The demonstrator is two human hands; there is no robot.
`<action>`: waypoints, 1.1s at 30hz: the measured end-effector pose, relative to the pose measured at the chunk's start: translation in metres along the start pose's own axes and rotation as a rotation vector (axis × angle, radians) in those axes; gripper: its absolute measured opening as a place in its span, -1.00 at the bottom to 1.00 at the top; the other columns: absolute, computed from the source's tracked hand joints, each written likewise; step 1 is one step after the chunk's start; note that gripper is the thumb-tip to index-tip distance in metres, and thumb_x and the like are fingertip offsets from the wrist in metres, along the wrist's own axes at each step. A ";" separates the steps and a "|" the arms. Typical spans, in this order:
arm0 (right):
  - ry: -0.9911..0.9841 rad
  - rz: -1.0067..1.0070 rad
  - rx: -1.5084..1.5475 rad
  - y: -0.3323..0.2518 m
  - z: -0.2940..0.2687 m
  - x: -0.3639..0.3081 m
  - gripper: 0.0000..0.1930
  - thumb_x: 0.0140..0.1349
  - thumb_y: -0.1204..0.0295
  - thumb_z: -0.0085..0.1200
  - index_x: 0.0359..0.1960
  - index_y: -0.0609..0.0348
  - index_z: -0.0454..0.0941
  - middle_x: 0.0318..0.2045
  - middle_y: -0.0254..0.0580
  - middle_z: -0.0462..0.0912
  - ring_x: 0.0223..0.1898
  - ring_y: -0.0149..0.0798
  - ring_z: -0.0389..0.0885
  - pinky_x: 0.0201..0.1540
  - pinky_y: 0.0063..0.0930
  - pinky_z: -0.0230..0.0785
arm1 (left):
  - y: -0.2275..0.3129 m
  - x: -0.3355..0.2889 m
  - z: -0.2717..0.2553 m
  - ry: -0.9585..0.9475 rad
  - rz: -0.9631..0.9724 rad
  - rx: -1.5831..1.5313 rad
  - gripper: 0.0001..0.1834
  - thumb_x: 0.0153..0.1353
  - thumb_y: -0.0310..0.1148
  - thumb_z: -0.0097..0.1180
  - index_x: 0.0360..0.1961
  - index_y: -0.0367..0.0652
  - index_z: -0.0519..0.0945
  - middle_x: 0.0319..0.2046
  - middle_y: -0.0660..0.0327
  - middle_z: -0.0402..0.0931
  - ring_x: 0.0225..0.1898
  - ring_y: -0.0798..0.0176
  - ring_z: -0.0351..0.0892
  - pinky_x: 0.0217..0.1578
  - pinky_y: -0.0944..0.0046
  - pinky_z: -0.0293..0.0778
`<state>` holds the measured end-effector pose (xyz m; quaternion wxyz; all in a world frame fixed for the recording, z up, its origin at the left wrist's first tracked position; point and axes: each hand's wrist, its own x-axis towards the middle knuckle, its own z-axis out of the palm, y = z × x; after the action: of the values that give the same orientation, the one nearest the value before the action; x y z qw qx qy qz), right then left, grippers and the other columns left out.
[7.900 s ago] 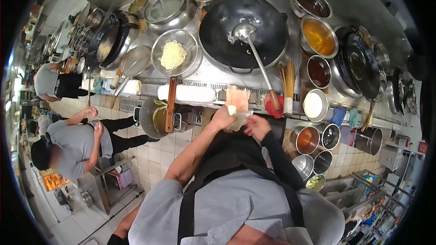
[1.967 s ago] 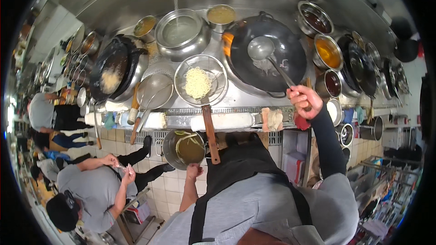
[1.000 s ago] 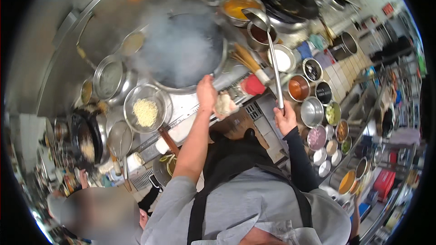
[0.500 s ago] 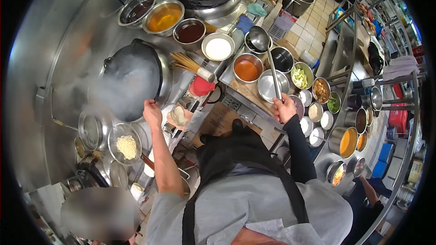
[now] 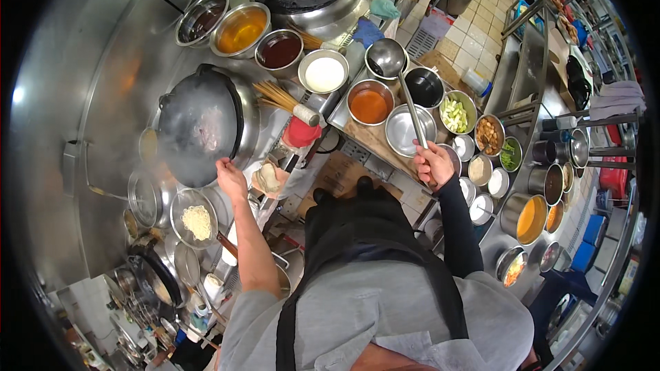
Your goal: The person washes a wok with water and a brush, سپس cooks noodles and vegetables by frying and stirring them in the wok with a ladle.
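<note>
A dark wok (image 5: 180, 139) sits on the burner at left, with thin smoke over it and a small pale pinkish heap of food (image 5: 209, 132) inside. My left hand (image 5: 232, 178) is closed at the wok's near right rim, fingertips gripping its edge. In my right hand (image 5: 434, 165) is the long handle of a metal ladle (image 5: 386, 58). The ladle's round bowl hangs over a container at the back of the right counter, partly hiding it. Below the handle stands a shiny, shallow metal bowl (image 5: 402, 139). Next to it is a bowl of orange-red sauce (image 5: 370, 104).
A strainer of noodles (image 5: 197, 222) lies left of my forearm. Bowls of yellow liquid (image 5: 240, 30), dark red sauce (image 5: 280, 50) and white powder (image 5: 323, 73) line the far side. Bamboo sticks (image 5: 282, 98) lie beside the wok. Cut greens (image 5: 454, 114) and several tubs stand at right.
The smoke over the wok has thinned, so the food inside shows. A person at the lower left has mostly gone out of view. My hands have kept nearly the same places.
</note>
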<state>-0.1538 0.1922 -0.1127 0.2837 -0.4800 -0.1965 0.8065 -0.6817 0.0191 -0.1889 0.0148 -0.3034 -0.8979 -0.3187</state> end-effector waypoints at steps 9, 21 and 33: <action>0.014 -0.047 -0.028 0.032 0.009 0.002 -0.74 0.45 0.39 0.05 0.13 0.06 0.44 -0.51 -0.45 0.37 -0.68 -0.58 0.20 -0.73 -0.59 0.05 | -0.012 0.002 0.005 0.022 0.056 0.000 -0.87 0.35 -0.47 -0.04 -0.14 -0.21 0.52 -0.28 -0.08 0.65 -0.20 -0.20 0.64 -0.14 -0.11 0.48; -0.232 -0.094 -0.297 0.063 0.151 -0.035 -0.64 0.49 0.41 -0.05 0.28 0.11 0.37 -0.53 -0.46 0.32 -0.72 -0.62 0.16 -0.76 -0.68 0.02 | -0.015 0.006 -0.003 0.096 0.219 -0.137 -0.90 0.24 -0.56 0.09 -0.22 -0.19 0.58 -0.36 -0.06 0.63 -0.26 -0.23 0.63 -0.18 -0.13 0.49; -0.461 -0.403 -0.864 0.251 0.301 0.131 -0.74 0.42 0.44 0.02 0.10 0.19 0.45 -0.47 -0.34 0.49 -0.70 -0.49 0.34 -0.69 -0.53 0.18 | -0.017 0.005 -0.016 -0.027 0.222 -0.133 -0.87 0.31 -0.52 0.02 -0.15 -0.18 0.55 -0.30 0.04 0.65 -0.17 -0.13 0.63 -0.07 -0.08 0.45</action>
<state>-0.5376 0.0724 -0.2078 0.1589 -0.3161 -0.6567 0.6660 -0.6981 0.0022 -0.1850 0.0175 -0.4054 -0.8358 -0.3699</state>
